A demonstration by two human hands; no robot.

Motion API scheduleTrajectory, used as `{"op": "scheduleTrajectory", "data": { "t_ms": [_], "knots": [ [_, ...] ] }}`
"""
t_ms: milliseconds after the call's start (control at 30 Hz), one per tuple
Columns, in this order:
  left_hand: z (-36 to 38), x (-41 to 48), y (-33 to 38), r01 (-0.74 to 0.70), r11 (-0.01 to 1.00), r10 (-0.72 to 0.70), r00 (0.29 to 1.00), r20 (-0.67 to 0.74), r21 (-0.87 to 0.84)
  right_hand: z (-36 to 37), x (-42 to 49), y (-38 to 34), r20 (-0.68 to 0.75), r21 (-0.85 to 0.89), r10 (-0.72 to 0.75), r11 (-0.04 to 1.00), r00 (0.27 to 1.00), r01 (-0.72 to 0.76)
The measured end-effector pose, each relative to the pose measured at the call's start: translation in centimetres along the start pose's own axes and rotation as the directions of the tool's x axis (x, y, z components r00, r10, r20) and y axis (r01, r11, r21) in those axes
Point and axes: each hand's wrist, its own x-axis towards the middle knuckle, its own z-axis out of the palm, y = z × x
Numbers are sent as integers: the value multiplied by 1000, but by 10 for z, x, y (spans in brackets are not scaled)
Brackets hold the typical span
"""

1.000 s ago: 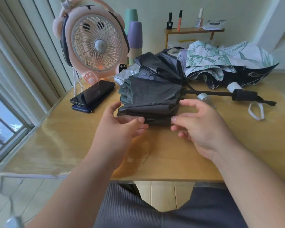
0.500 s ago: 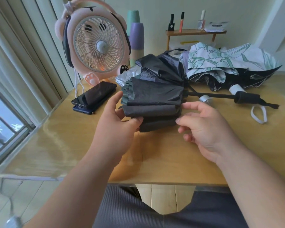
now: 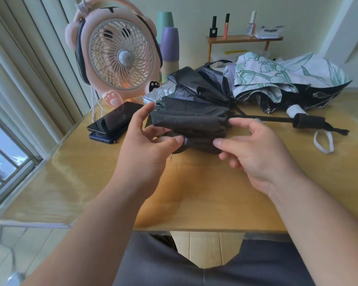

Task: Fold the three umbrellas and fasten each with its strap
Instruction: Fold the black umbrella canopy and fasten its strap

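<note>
Head view. Gripping black umbrella (image 3: pixel 191 118) at its 9 o'clock end with curled left hand (image 3: pixel 145 143); pinching its folds at 3 o'clock end with right hand (image 3: pixel 254 150), over counter (image 3: pixel 103 182).

One wide-angle head-worn view looks forward and down, close over the wooden table (image 3: pixel 194 193).

We hold the dark umbrella (image 3: pixel 194 118) over the bench (image 3: pixel 215 182): our L hand (image 3: pixel 145 141) grips the canopy's left end, R hand (image 3: pixel 254 147) pinches folds by the shaft. Floral umbrella (image 3: pixel 277 73) lies behind; fan (image 3: pixel 120 56) & phone (image 3: pixel 114 118) at left.
</note>
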Motion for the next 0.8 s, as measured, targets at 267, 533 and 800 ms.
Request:
{"op": "scheduleTrajectory", "data": {
  "t_ms": [267, 533, 800],
  "knots": [
    [-10, 1, -7, -4, 1000, 4, 1000, -23, 7, -11, 5, 2, 42, 71, 64, 995, 997, -67],
    [-7, -4, -12, 10, 1000, -10, 1000, -18, -8, -10, -1, 5, 113, -41, 89, 996, 990, -85],
    [-9, -15, -3, -4, 974, 2, 1000, 8, 228, -19, -1, 4, 54, -309, 22, 951, 998, -4]
  ]
}}
